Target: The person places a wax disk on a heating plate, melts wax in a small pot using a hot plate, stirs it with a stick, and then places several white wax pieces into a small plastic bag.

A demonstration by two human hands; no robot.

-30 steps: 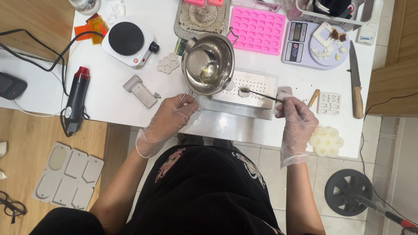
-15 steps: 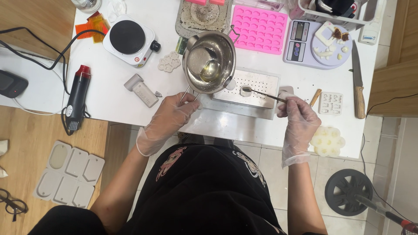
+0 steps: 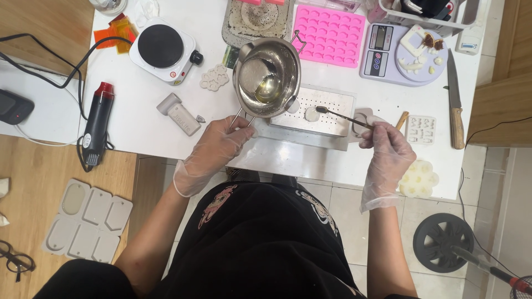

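White worktable (image 3: 138, 119), crowded top; wood-and-tile floor (image 3: 33, 182) below.
On the table: white single hot plate (image 3: 164, 50) at left with orange film scraps (image 3: 113, 34) behind it, black-and-red heat gun (image 3: 97, 124) at the left edge, small grey tool (image 3: 180, 115), white flower mould (image 3: 214, 77), grey mat (image 3: 257, 19), pink silicone mould (image 3: 331, 34), digital scale (image 3: 402, 55), perforated white tray (image 3: 321, 111), knife (image 3: 455, 102) at right, small clear mould (image 3: 421, 129), white flower piece (image 3: 418, 178) near the front edge. On the floor: grey mould tray (image 3: 86, 221), black fan base (image 3: 443, 242).
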